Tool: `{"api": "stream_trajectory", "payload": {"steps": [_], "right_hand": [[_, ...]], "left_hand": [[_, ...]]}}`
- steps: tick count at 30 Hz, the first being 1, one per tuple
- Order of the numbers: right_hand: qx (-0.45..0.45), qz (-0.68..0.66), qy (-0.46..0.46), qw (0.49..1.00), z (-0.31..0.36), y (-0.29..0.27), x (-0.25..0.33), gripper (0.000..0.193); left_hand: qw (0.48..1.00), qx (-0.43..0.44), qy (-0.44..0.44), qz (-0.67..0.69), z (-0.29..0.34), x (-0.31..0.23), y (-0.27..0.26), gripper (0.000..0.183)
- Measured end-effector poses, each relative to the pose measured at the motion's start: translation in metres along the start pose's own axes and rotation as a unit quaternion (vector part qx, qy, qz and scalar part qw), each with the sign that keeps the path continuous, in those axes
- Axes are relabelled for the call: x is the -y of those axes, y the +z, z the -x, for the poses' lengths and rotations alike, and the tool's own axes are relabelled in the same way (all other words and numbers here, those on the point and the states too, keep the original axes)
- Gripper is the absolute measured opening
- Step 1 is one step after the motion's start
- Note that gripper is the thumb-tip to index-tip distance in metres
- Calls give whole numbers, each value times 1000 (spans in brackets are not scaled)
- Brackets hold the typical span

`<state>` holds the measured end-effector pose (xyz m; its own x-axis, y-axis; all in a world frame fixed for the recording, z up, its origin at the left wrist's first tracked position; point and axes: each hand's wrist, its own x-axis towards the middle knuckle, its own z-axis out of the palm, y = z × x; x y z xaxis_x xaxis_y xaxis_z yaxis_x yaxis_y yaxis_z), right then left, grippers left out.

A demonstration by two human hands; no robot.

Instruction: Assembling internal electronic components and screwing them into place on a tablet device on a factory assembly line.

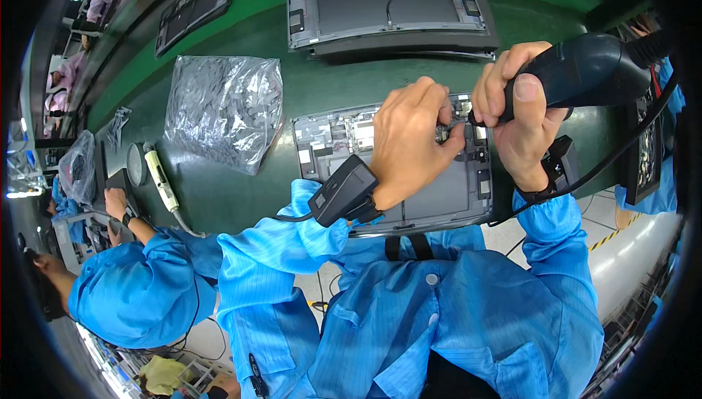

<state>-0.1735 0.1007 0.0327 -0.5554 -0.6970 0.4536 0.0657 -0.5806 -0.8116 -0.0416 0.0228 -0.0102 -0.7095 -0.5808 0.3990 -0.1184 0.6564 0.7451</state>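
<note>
An opened laptop base (446, 191) lies on the green bench in front of me, its inner boards and parts exposed. My left hand (409, 136) rests over its upper middle, thumb and forefinger curled together near the board. Whatever sits between those fingertips is too small to make out. From the right, my right hand (523, 118) grips a dark corded electric screwdriver (596, 70). The tool is held nearly level, its nose pointing left and down at the base's upper right part. Fingers partly cover the nose, so contact with a screw cannot be seen.
Beyond stands another opened laptop base (387, 1) on a dark block, with one more (194, 8) at the far left. A clear bag of small grey parts (223, 110) lies left. Nearby are a pale corded tool (161, 180) and a co-worker in blue (142, 289).
</note>
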Motion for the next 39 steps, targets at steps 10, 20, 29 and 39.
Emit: {"api": "stream_trajectory", "payload": {"steps": [10, 20, 29, 39], "right_hand": [[9, 15, -8, 1000, -1, 4, -2, 20], [16, 50, -66, 996, -21, -4, 23, 32], [-163, 503, -288, 799, -77, -69, 51, 34], [134, 330, 90, 930, -7, -28, 5, 14]], "left_hand": [[1000, 7, 13, -3, -1, 3, -1, 32], [986, -83, 123, -75, -11, -15, -22, 35], [992, 18, -7, -125, -8, 18, -42, 24], [998, -40, -28, -29, -14, 23, -29, 13]]}}
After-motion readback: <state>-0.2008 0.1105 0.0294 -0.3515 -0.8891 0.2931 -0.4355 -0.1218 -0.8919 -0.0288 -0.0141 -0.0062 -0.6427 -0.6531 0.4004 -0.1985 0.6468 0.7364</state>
